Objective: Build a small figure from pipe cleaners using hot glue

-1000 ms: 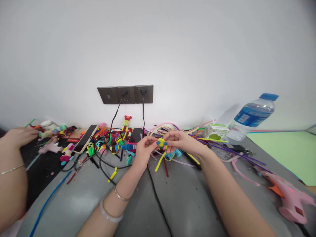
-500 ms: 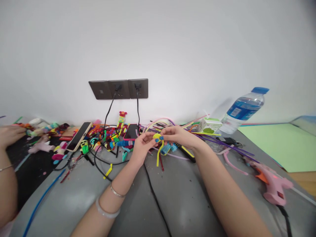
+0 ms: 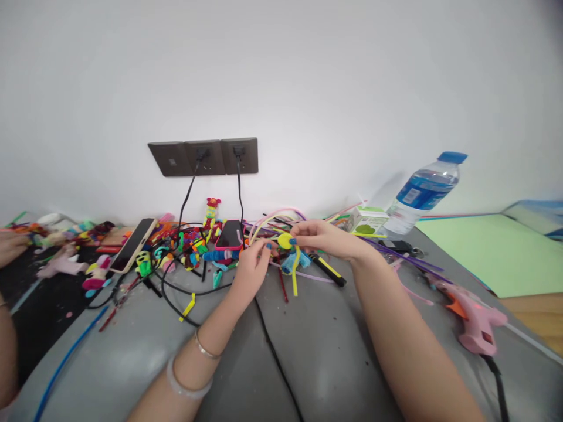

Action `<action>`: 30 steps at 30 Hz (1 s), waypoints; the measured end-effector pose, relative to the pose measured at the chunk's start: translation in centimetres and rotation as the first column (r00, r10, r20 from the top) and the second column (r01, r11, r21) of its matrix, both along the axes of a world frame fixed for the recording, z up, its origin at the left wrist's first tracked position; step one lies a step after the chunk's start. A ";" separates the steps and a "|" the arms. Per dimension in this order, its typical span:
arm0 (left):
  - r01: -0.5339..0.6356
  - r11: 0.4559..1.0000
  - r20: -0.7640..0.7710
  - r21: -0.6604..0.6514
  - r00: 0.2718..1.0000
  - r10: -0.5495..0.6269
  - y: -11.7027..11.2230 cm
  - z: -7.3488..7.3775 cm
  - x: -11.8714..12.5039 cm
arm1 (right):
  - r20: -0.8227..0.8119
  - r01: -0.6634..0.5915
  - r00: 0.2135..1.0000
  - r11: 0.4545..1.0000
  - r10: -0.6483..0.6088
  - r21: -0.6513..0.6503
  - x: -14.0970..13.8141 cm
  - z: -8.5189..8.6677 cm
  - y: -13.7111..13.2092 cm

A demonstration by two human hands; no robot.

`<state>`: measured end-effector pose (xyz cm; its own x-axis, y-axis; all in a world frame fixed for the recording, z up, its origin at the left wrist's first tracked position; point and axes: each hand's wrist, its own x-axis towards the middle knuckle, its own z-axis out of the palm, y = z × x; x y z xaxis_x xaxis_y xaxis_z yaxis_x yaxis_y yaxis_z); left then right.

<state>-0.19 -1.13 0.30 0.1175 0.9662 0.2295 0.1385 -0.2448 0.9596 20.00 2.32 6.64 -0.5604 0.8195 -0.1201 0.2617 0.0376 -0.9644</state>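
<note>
My right hand [image 3: 311, 235] pinches the edge of a flat yellow pipe-cleaner coil [image 3: 285, 241] between thumb and fingertips. From the coil a loose yellow tail hangs down toward the table. Just left of it, my left hand [image 3: 255, 258] has its thumb and fingers drawn together, slightly apart from the coil; whatever may be between them is hidden. Behind and below the coil lie a crumpled blue piece [image 3: 295, 262] and a black-and-yellow utility knife [image 3: 329, 271]. A pink-cased phone [image 3: 229, 235] lies behind my left hand.
Small pipe-cleaner figures [image 3: 143, 264] and black cables crowd the left. Another person's hand [image 3: 12, 246] is at the far left. On the right are a tilted water bottle [image 3: 424, 190], a green-white carton [image 3: 368, 221], a pink glue gun [image 3: 477, 319] and green paper [image 3: 475, 252].
My left hand has come away from the yellow coil, leaving it in my right hand. More of the coil's face shows, and its tail has shifted right. The view has turned slightly right.
</note>
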 end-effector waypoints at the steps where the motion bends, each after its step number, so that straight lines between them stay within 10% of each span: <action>1: 0.016 0.998 -0.135 0.065 0.991 -0.007 -0.2 -0.1 0.0 | 0.004 0.011 1.000 1.000 -0.011 -0.004 0.7 0.1 0.0; 5: 0.104 0.967 -0.519 0.231 0.854 0.032 -1.2 -0.3 0.6 | 0.069 -0.009 0.998 1.000 0.011 -0.030 2.8 0.3 0.2; 10: 0.114 0.965 -0.606 0.238 0.793 0.056 -1.2 -0.4 1.0 | 0.079 0.032 0.997 0.998 -0.027 -0.060 3.1 -0.4 0.7; 16: 0.038 0.999 -0.104 0.012 0.994 -0.036 0.3 -0.8 0.7 | -0.059 0.096 0.992 0.980 -0.108 -0.172 3.0 -1.4 1.2; 20: 0.119 0.984 0.254 -0.130 0.964 -0.083 0.5 -0.4 0.8 | -0.128 0.022 0.990 0.975 -0.051 -0.223 3.0 -1.4 1.1; 30: 0.136 0.985 0.363 -0.110 0.928 -0.088 0.2 -0.4 1.2 | -0.172 -0.098 0.983 0.973 0.062 -0.210 1.7 -2.0 1.2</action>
